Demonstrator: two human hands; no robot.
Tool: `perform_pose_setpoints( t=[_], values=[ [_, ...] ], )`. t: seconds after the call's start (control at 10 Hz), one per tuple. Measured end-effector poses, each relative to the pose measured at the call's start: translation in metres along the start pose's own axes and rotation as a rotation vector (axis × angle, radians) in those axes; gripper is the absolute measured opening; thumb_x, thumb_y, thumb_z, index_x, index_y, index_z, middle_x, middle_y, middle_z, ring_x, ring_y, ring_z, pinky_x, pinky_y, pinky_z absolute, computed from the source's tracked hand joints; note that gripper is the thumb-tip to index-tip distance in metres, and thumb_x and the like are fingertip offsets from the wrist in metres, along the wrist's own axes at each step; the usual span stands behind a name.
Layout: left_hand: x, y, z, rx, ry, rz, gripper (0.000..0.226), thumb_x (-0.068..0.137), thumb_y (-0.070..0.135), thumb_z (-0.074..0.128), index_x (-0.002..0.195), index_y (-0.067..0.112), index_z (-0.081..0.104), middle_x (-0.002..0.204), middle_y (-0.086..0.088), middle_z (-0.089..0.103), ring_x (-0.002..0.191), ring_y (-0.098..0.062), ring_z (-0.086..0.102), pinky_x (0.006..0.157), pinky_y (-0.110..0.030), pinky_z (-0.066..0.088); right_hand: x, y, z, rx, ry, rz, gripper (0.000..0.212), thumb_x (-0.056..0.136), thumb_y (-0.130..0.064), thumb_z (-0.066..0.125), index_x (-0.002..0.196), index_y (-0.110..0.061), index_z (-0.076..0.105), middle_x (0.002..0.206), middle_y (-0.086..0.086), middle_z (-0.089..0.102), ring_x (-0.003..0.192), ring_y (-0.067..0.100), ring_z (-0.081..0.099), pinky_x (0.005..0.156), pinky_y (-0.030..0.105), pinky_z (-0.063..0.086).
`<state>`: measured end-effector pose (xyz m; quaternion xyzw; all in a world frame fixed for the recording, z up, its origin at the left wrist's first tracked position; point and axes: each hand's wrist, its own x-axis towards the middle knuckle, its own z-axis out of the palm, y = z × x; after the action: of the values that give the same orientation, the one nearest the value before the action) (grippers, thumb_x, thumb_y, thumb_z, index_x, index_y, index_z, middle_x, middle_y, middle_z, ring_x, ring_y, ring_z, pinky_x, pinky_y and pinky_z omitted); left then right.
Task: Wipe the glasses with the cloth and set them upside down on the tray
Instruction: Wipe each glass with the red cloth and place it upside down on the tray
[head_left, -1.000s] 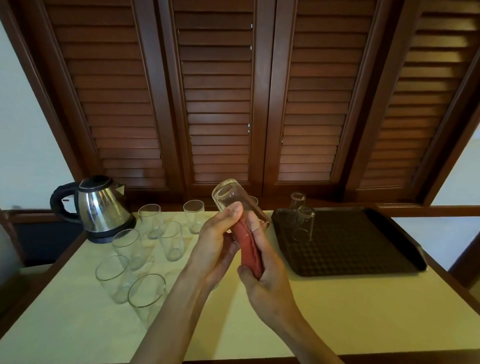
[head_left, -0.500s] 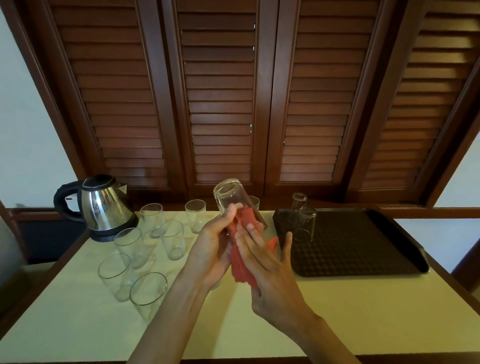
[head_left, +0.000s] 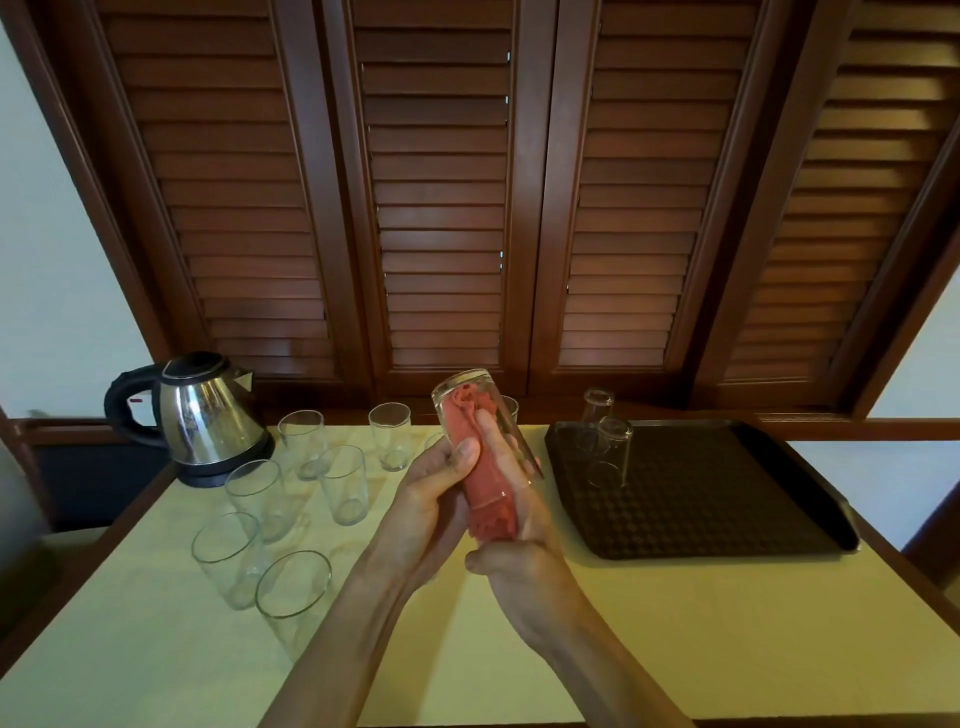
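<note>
My left hand (head_left: 434, 493) grips a clear glass (head_left: 470, 397) held tilted above the table, its base pointing up and away. A red cloth (head_left: 491, 506) is stuffed inside the glass. My right hand (head_left: 519, 564) holds the cloth from below, its fingers pushed into the glass mouth with it. On the dark tray (head_left: 727, 499) at the right, two glasses (head_left: 613, 457) stand upside down near its back left corner. Several upright glasses (head_left: 343, 488) stand on the table to the left.
A steel electric kettle (head_left: 202, 415) stands at the table's back left corner. The pale yellow table (head_left: 675, 623) ends in a wooden edge near me. Brown louvred shutters (head_left: 441, 208) close off the back.
My right hand has pushed the red cloth deep into the glass; half a second ago the cloth lay outside over the glass and my fingers were spread.
</note>
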<state>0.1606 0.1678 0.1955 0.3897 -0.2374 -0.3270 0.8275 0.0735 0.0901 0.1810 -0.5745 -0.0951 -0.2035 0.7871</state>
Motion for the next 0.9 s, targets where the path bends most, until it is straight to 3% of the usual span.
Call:
perform_pose_setpoints(
  t=[0.1,0.2,0.3,0.4,0.5,0.6,0.7,0.8,0.9],
  values=[
    [0.002,0.002,-0.008,0.093,0.006,-0.001,0.087,0.065,0.044,0.097,0.128,-0.004,0.062,0.118,-0.033,0.067,0.113,-0.040,0.066,0.101,-0.048,0.056,-0.002,-0.003,-0.006,0.520,-0.085,0.121,0.099,0.058,0.022,0.048,0.153,-0.006,0.039,0.150,0.023,0.042,0.140,0.033,0.040,0.124,0.047,0.020],
    [0.006,0.009,-0.011,0.142,-0.009,-0.005,0.089,0.064,0.045,0.098,0.127,-0.006,0.062,0.117,-0.025,0.071,0.111,-0.035,0.069,0.099,-0.045,0.059,-0.001,-0.006,-0.009,0.557,-0.100,0.192,0.092,0.059,0.018,0.047,0.149,0.001,0.040,0.141,0.025,0.050,0.137,0.036,0.045,0.124,0.054,0.018],
    [0.008,0.013,-0.009,0.138,-0.017,-0.011,0.067,0.079,0.036,0.087,0.128,-0.004,0.064,0.121,-0.025,0.070,0.116,-0.037,0.066,0.107,-0.047,0.052,0.005,-0.018,-0.005,-0.399,-0.045,0.039,0.099,0.065,0.013,0.056,0.154,-0.024,0.032,0.146,0.000,0.053,0.140,0.017,0.041,0.120,0.032,0.029],
    [0.009,0.012,-0.006,0.193,0.004,-0.014,0.053,0.091,0.025,0.063,0.135,-0.005,0.059,0.132,-0.027,0.068,0.127,-0.038,0.065,0.112,-0.048,0.050,0.016,-0.002,-0.018,-1.577,0.054,-0.369,0.123,0.066,0.011,0.067,0.162,-0.023,0.000,0.171,-0.002,0.006,0.156,0.011,-0.003,0.118,0.065,-0.016],
    [0.009,0.012,-0.005,0.198,0.004,-0.029,0.052,0.091,0.025,0.063,0.133,-0.007,0.060,0.129,-0.026,0.069,0.125,-0.037,0.066,0.112,-0.049,0.049,0.017,0.002,-0.015,-1.480,0.047,-0.263,0.121,0.071,0.008,0.067,0.162,-0.031,-0.004,0.171,-0.007,0.000,0.155,0.006,-0.007,0.114,0.074,-0.011],
    [0.011,0.008,-0.012,0.170,-0.001,-0.018,0.039,0.089,0.021,0.065,0.121,-0.002,0.067,0.112,-0.019,0.074,0.108,-0.030,0.071,0.100,-0.039,0.058,0.005,-0.004,-0.010,-0.586,0.030,-0.037,0.098,0.080,0.007,0.064,0.157,-0.039,0.025,0.161,-0.012,0.033,0.147,0.001,0.029,0.121,0.037,0.030],
    [0.014,0.008,-0.021,0.211,0.000,-0.001,0.060,0.077,0.036,0.087,0.120,-0.001,0.067,0.108,-0.015,0.074,0.102,-0.024,0.070,0.089,-0.034,0.060,-0.011,-0.017,-0.010,0.265,0.131,0.262,0.065,0.066,-0.009,0.083,0.128,-0.019,0.067,0.116,0.005,0.068,0.106,0.016,0.061,0.087,0.036,0.051],
    [0.014,0.013,-0.022,0.262,0.027,0.030,0.053,0.080,0.030,0.081,0.123,0.003,0.066,0.106,-0.009,0.077,0.097,-0.020,0.073,0.081,-0.032,0.061,-0.029,-0.017,-0.016,0.540,0.235,0.325,0.077,0.051,-0.033,0.100,0.120,-0.012,0.073,0.100,0.011,0.070,0.089,0.021,0.067,0.088,0.061,0.052],
    [0.010,0.022,-0.027,0.191,0.084,0.036,0.051,0.086,0.020,0.064,0.134,0.003,0.061,0.110,-0.012,0.076,0.098,-0.029,0.074,0.085,-0.036,0.062,-0.044,-0.023,-0.020,0.446,0.486,0.369,0.073,0.052,-0.034,0.097,0.118,-0.011,0.073,0.088,0.015,0.073,0.071,0.024,0.069,0.104,0.070,0.041]
  ],
)
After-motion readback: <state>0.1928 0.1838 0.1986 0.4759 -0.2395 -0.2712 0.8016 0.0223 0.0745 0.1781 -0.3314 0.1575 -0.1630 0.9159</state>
